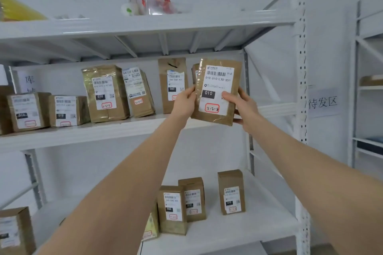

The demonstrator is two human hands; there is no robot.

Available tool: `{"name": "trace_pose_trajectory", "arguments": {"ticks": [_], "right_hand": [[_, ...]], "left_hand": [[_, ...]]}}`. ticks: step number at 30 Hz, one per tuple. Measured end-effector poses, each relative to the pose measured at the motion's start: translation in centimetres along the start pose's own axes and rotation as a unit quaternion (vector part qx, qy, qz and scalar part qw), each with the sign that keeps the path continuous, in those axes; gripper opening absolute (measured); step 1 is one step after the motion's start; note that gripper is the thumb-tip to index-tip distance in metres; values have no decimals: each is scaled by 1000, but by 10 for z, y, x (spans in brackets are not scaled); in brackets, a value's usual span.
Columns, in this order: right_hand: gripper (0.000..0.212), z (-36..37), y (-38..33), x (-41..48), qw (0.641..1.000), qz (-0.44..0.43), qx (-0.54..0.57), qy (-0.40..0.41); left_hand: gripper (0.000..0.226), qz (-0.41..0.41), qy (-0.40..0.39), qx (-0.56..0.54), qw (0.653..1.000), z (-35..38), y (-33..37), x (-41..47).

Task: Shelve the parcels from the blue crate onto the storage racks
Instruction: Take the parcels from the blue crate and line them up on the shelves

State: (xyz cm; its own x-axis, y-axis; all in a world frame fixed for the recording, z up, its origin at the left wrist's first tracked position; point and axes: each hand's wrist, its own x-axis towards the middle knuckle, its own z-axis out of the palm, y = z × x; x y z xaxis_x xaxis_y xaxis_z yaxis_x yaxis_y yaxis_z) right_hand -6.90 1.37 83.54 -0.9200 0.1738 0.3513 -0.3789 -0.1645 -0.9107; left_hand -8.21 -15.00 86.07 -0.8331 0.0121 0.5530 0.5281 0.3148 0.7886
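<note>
Single head cam, looks fwd & slightly up at white rack (145, 128) from arm's reach.

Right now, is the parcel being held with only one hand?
No, both the left hand and the right hand grip the parcel by its side edges.

Glossy-taped brown paper parcel (216, 91)

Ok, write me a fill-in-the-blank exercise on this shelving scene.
1. The red-boxed code on the held parcel reads 3-2-____.
2. The black patch on its label shows ____.
3. The left hand and right hand hold it up before the ____ shelf of the white rack.
4. The parcel marked 3-2-4 stands to its ____.
Missing words: 8; 010; middle; left.
</note>
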Motion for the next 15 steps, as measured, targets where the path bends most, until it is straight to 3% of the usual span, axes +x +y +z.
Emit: {"name": "trace_pose_trajectory", "arguments": {"ticks": [8, 15], "right_hand": [[72, -69, -36, 74, 997, -47, 43, 44], [81, -96, -22, 129, 999, -44, 1, 1]], "left_hand": [[42, -12, 116, -5, 993, 38, 26, 60], [46, -38, 50, 38, 997, 104, 8, 95]]}}
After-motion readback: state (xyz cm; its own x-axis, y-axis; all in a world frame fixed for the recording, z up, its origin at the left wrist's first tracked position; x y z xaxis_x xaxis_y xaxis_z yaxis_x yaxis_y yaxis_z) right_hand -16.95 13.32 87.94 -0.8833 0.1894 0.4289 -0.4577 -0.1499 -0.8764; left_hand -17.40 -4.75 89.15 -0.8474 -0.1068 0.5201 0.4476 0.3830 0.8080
